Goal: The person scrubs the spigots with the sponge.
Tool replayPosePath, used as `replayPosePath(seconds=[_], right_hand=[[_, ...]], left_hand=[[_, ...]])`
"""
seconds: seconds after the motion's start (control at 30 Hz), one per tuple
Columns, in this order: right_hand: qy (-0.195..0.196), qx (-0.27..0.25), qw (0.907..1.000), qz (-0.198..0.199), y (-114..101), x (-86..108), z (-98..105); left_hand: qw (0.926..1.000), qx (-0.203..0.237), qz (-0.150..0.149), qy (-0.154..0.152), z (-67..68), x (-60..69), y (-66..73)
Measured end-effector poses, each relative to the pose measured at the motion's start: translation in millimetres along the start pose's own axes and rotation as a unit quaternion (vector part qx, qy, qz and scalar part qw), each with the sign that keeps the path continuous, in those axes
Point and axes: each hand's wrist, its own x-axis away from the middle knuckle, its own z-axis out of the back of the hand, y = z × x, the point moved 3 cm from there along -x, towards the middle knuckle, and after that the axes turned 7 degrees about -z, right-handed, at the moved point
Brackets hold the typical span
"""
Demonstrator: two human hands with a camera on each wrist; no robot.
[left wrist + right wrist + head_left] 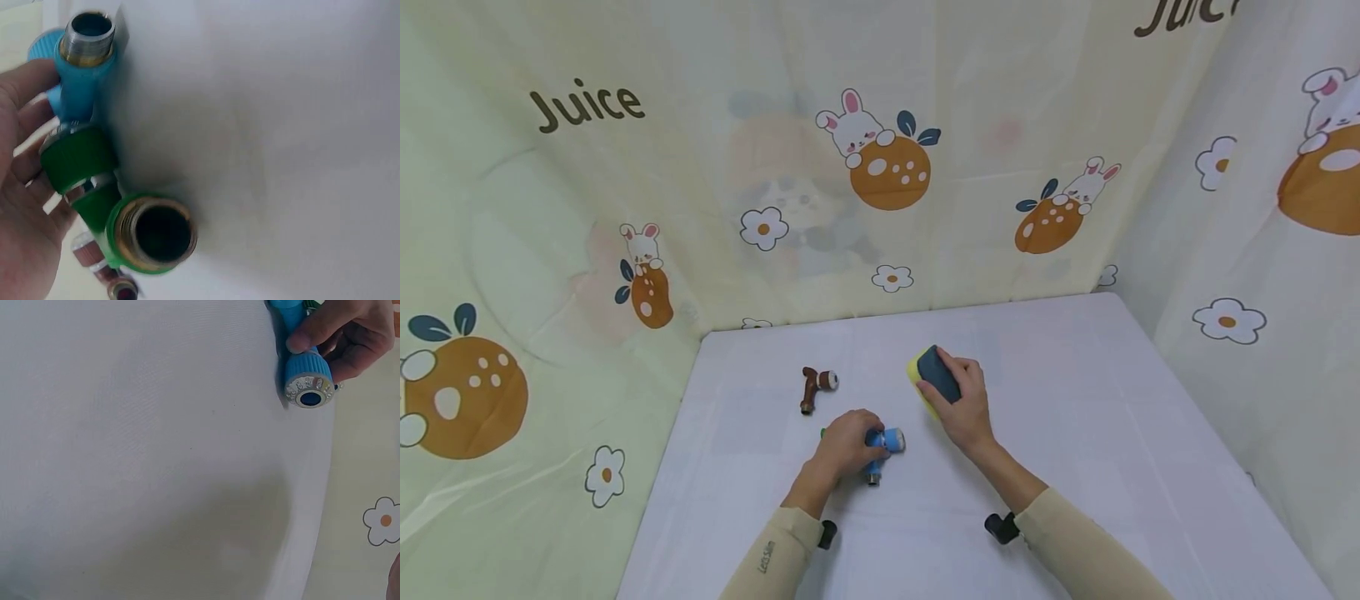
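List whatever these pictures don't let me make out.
- Head view: most of the green fitting, hidden by the left hand.
- Head view: part of the sponge, covered by the right hand.
- Right wrist view: the rest of the blue fitting, cut off by the top edge.
- Left wrist view: the brown fitting's lowest part, cut off by the bottom edge.

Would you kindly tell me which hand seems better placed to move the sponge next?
Right, most likely: the right hand already holds the sponge between thumb and fingers, while the left hand is occupied, gripping the blue valve.
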Motion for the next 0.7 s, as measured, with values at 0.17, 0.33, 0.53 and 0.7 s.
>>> replayPosePath(seconds=[0.17,0.33,0.53,0.7], right_hand=[[-0.003,0.009,1.0000,0.002,1,1.1,-1],[-0.002,0.004,0.9999,0.010,2,1.5,-1],[0.000,0.007,0.9998,0.017,3,2.7,-1],[0.000,0.009,0.9997,0.023,3,3.1,-1]], left_hand=[[0.9983,0.040,-0.035,0.025,13.5,-1.1,-2.6],[0.9912,0.019,-0.015,0.130,31.9,-8.3,-11.9],[0.9724,-0.006,0.085,0.217,39.7,-11.7,-35.6],[0.9664,0.039,0.175,0.184,33.6,-10.2,-52.8]])
